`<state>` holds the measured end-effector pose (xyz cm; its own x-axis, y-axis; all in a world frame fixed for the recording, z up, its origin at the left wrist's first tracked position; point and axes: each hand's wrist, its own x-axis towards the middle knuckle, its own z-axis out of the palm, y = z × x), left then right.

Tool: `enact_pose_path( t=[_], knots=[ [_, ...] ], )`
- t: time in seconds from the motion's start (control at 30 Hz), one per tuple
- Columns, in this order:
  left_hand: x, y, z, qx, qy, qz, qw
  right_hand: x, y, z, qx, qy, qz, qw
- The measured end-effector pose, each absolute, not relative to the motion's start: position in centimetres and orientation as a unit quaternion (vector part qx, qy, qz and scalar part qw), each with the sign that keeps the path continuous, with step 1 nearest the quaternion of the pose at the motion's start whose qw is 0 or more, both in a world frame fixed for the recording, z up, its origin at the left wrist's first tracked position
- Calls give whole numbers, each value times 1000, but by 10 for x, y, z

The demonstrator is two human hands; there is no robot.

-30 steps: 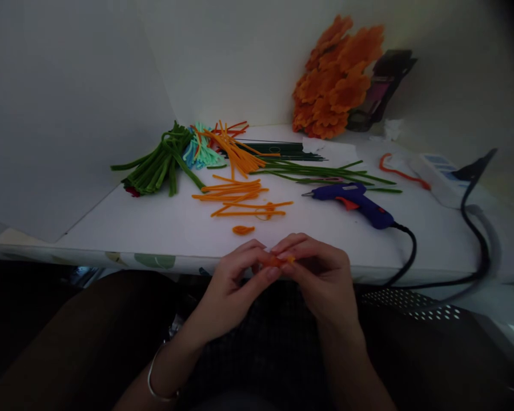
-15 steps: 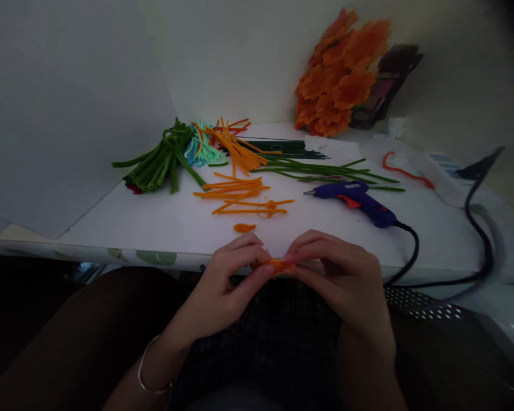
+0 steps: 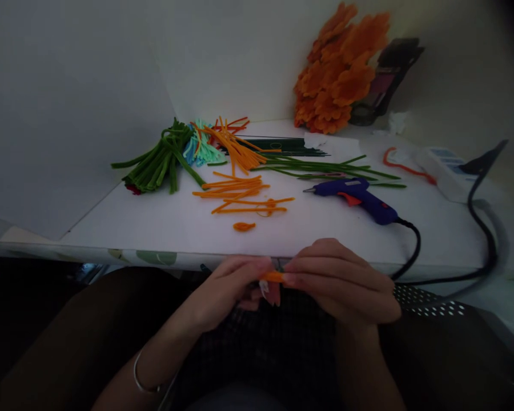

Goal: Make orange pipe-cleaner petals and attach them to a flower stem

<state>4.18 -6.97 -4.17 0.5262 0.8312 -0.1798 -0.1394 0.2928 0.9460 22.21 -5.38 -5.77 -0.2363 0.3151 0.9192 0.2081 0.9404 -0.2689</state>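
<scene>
Nearer than the glue gun (image 3: 357, 197), the left hand (image 3: 225, 288) and right hand (image 3: 345, 279) each close their grip on an orange piece (image 3: 273, 277), its ends hidden.

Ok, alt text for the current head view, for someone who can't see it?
The person's left hand and right hand pinch a small orange piece at the edge of a white table. On it lie orange strips and a blue glue gun, with a green bundle and orange flowers farther back.
</scene>
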Motion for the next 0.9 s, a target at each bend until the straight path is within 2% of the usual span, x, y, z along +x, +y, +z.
enact_pose_path(
  t=[0.1, 0.23, 0.3, 0.43, 0.57, 0.63, 0.67, 0.73, 0.83, 0.9],
  knots=[
    [42, -69, -42, 390, 342, 291, 804, 226, -52, -59, -161, -804, -1, 572],
    [39, -67, -36, 447, 357, 302, 762, 223, -52, -61, -204, -795, 3, 572],
    [37, -67, -31, 539, 373, 325, 682, 219, -54, -63, -218, -790, -1, 574],
    [34, -70, -25, 709, 403, 363, 450, 211, -58, -66, -254, -784, -7, 567],
    [29, -69, -29, 833, 369, 365, 190, 206, -63, -65, -315, -782, 83, 531],
    [27, -68, -33, 850, 351, 371, 128, 205, -64, -63, -334, -781, 144, 507],
    [26, -67, -33, 843, 355, 373, 152, 205, -64, -62, -326, -785, 161, 501],
    [25, -66, -33, 802, 377, 365, 283, 207, -60, -62, -286, -799, 151, 506],
    [25, -66, -29, 704, 385, 326, 500, 210, -51, -63, -226, -825, 45, 516],
    [25, -66, -26, 671, 372, 307, 563, 211, -45, -65, -194, -840, -26, 505]
  ],
)
